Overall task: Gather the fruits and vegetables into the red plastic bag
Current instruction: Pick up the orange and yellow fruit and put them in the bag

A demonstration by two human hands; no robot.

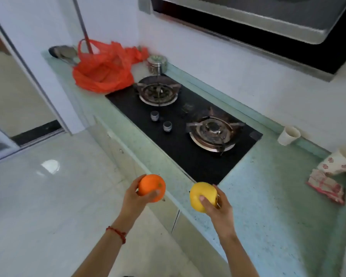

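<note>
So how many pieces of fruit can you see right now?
2. An orange is in the left hand, and a yellow fruit is in the right hand. The red bag on the counter may hide more.

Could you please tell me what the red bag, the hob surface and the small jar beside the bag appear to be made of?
Red bag: thin plastic film, judging by its crumpled, slightly translucent, glossy folds.
Hob surface: probably black tempered glass, flat and smooth with a faint sheen.
Small jar: looks like shiny metal, possibly steel, with bright reflections; blur leaves that uncertain.
</note>
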